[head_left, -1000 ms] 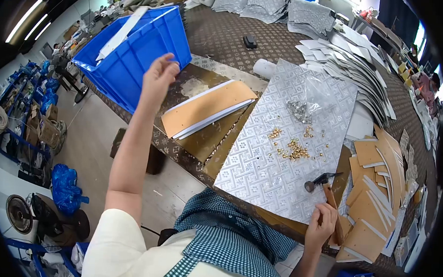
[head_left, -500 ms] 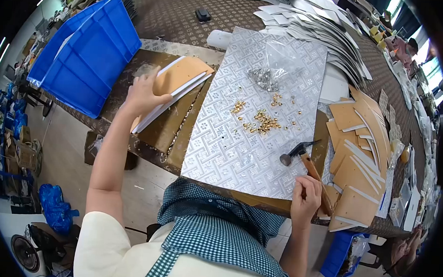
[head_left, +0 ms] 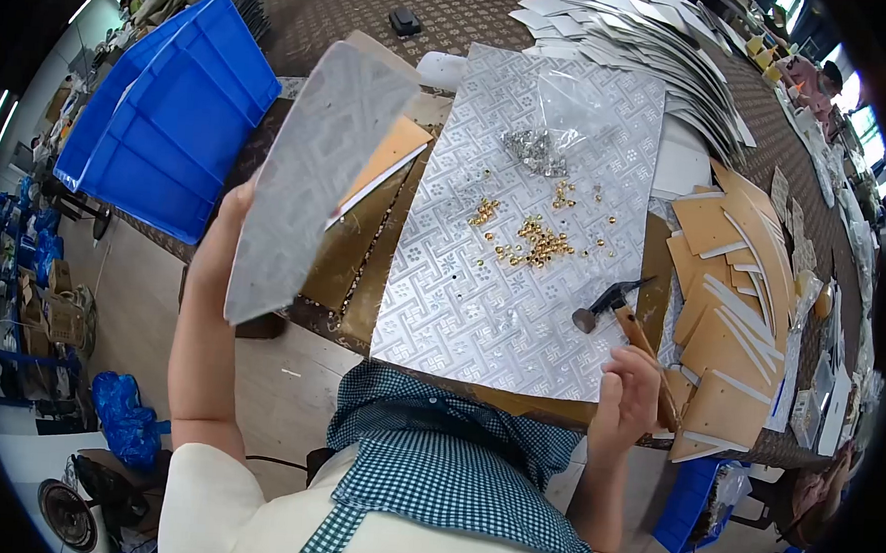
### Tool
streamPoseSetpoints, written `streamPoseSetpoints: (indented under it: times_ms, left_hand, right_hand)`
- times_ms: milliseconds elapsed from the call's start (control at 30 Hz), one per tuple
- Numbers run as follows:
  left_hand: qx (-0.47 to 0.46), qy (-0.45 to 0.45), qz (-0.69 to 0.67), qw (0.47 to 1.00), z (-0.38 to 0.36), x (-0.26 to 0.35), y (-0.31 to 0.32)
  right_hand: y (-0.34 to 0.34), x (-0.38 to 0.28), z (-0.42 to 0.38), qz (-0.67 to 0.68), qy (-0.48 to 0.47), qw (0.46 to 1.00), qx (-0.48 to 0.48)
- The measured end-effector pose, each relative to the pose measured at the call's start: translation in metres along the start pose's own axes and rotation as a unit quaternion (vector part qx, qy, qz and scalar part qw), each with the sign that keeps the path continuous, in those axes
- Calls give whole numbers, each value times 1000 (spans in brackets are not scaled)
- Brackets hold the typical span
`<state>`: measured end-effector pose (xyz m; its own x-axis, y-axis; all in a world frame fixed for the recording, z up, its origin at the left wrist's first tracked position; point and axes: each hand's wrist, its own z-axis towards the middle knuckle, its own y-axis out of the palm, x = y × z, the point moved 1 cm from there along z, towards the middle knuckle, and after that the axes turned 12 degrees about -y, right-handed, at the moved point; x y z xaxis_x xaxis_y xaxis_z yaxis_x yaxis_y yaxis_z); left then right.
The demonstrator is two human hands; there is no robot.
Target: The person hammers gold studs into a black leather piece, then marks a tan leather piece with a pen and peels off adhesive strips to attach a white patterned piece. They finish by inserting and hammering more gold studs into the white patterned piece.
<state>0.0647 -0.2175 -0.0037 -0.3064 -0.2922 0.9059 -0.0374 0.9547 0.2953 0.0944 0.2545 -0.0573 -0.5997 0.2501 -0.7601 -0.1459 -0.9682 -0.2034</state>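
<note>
My left hand (head_left: 236, 209) grips the left edge of a grey patterned panel (head_left: 313, 175), raised and tilted; its fingers are hidden behind the panel. Beneath it, part of a tan-and-white board (head_left: 394, 159) shows on the table. My right hand (head_left: 625, 401) is beside the wooden handle of a hammer (head_left: 635, 332), with thumb and fingers loosely bent and apart. The hammer's dark head rests on a silver patterned sheet (head_left: 441, 316). Small gold-coloured metal pieces (head_left: 540, 244) lie scattered there, near a clear plastic bag (head_left: 572, 108) and a heap of silver pieces (head_left: 535, 151).
A large blue crate (head_left: 186, 113) stands at the left table edge. Tan boards with white edges (head_left: 736, 332) are fanned out on the right. Behind them lies a long stack of grey-white sheets (head_left: 665, 63). A small black object (head_left: 404, 21) sits farther back.
My left hand has lifted the grey patterned panel off the pile of boards and tilted it up toward me. My right hand's fingers have loosened slightly; the hammer lies where it was.
</note>
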Motion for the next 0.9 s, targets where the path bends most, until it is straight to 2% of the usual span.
streamPoseSetpoints:
  times_ms: [100,133,233,300,400,467,500,567,667,700,767,800,867,900]
  left_hand:
    - [-75,-86,-167,979,-5,-42,32]
    - [-82,-115,-202,969,-5,-57,48]
    - [-87,-206,-252,942,-5,-99,96]
    - [-85,-251,-236,935,-7,-112,116]
    - [-96,-278,-108,950,-9,-102,125]
    - [-155,-207,58,964,-7,-77,123]
    - [-190,-138,118,965,-8,-68,125]
    - [-195,-132,172,957,-8,-53,138]
    - [-130,-95,307,938,-7,-65,133]
    - [-104,-84,355,925,-8,-67,131]
    - [-96,-86,348,929,-20,-63,132]
    - [-97,-103,349,926,-27,-59,134]
    - [-94,-99,454,881,-36,-58,136]
    - [-95,-92,502,854,-40,-61,136]
  right_hand:
    - [25,-20,20,179,123,974,-71]
    - [34,-17,23,200,127,965,-112]
    - [58,-23,35,349,162,916,-114]
    - [58,-17,31,409,225,871,-150]
    - [61,-23,26,340,283,893,-76]
    - [59,-18,17,330,288,898,-44]
    - [58,-20,13,319,297,899,-45]
    - [60,-25,10,297,308,903,-48]
    - [65,-34,0,265,312,909,-78]
    - [62,-32,-2,256,283,917,-118]
    - [48,-23,6,126,156,967,-158]
    - [43,-26,25,107,120,977,-141]
    - [34,-8,41,98,137,982,-89]
    - [32,2,53,28,71,990,-115]
